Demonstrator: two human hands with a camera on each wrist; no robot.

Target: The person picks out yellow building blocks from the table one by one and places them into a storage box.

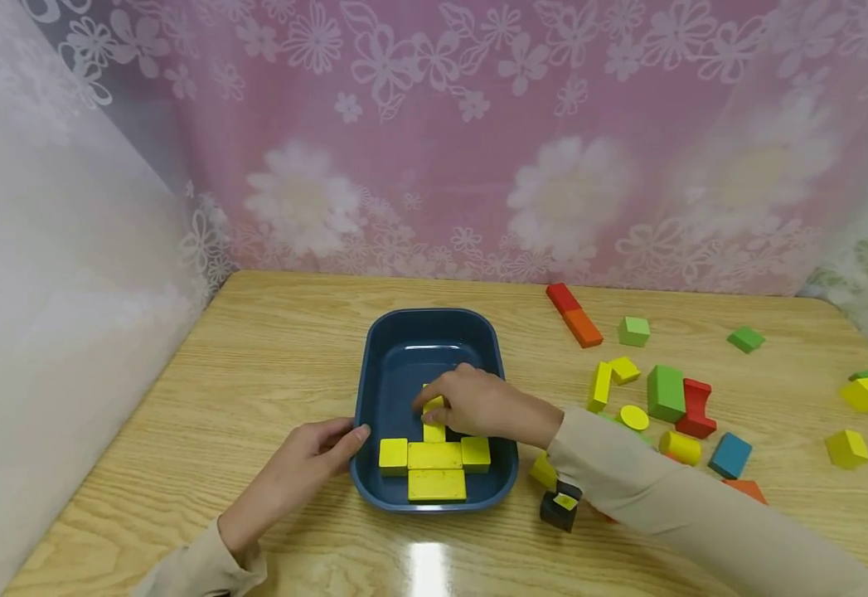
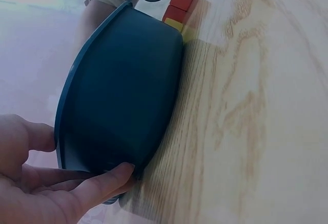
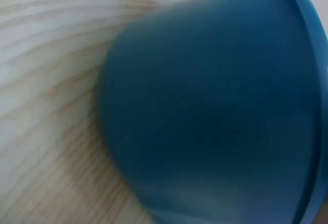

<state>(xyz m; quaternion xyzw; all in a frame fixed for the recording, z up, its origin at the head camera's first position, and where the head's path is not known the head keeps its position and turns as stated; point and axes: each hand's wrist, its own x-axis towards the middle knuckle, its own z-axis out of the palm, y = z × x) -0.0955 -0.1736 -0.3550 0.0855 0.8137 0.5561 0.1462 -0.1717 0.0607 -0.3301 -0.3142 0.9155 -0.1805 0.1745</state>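
A dark blue tray (image 1: 434, 507) stands on the wooden table. My left hand (image 1: 295, 464) holds its left wall, the thumb at the rim and the fingers along the outside, as the left wrist view also shows. Inside the tray my right hand (image 1: 474, 404) pinches a yellow block (image 1: 434, 405) between thumb and fingers, partly covering it. Just below, a yellow block (image 1: 434, 433) meets a wide yellow block (image 1: 434, 455), flanked by a left yellow cube (image 1: 393, 457) and a right yellow cube (image 1: 475, 454). Another wide yellow block (image 1: 436, 485) lies nearest me. The right wrist view shows only the tray's outer wall (image 3: 205, 101).
Loose blocks lie right of the tray, among them a green block (image 1: 666, 393), a red arch block (image 1: 696, 409), a blue block (image 1: 730, 455) and an orange block (image 1: 583, 328). My right sleeve (image 1: 657, 489) covers some. A floral curtain (image 1: 434, 166) hangs behind the table.
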